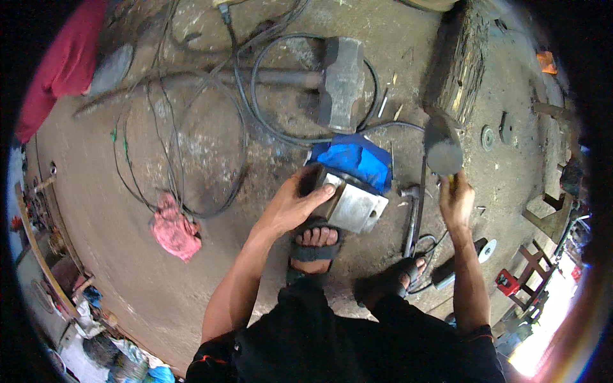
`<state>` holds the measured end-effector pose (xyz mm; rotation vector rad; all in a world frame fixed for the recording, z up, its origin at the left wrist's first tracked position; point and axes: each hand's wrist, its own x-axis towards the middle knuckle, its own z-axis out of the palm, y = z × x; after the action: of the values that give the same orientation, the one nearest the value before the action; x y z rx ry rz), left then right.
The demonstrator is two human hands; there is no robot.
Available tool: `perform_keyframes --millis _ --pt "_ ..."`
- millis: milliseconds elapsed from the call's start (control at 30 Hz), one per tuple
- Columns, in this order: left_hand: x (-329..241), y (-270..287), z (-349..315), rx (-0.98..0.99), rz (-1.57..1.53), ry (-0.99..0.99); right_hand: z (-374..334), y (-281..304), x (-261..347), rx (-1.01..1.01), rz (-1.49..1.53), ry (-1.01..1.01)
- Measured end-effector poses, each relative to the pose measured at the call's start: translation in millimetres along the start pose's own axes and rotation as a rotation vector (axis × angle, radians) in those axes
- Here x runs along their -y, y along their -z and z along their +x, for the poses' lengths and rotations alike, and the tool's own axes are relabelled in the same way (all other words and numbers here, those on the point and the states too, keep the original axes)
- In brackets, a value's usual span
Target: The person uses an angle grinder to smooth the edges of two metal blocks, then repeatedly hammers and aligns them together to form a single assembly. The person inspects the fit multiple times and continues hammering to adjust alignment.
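My left hand (295, 203) is closed on the near left side of a rectangular metal block (357, 207), its thumb lying on the bright top. A hole shows near one corner of the block. Against the block's far side lies a bunched blue cloth (354, 163). To the right, my right hand (457, 199) is wrapped round the handle of a hammer (444, 150). Its dark, blunt head is raised and blurred, pointing away from me. Beyond the cloth rests a sledgehammer (343, 83), its long handle stretching left.
Black cable (255, 96) loops across the floor at far left. A pink rag (174, 228) lies left. A rough timber (458, 64) is at far right. Metal bars (414, 223) and an angle grinder (447, 273) lie near my right foot. Someone's red-clad leg (60, 70) is at upper left.
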<state>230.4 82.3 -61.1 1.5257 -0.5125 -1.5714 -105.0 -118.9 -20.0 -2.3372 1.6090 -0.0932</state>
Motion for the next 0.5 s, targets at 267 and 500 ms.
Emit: perform_keyframes --millis 267,500 --pt "-40 13 24 0.234 0.158 0.25 9 3 -49 -0.056 -0.08 0.128" --pt "-47 16 31 0.298 0.111 0.387 -42 -8 71 0.653 0.57 -0.112"
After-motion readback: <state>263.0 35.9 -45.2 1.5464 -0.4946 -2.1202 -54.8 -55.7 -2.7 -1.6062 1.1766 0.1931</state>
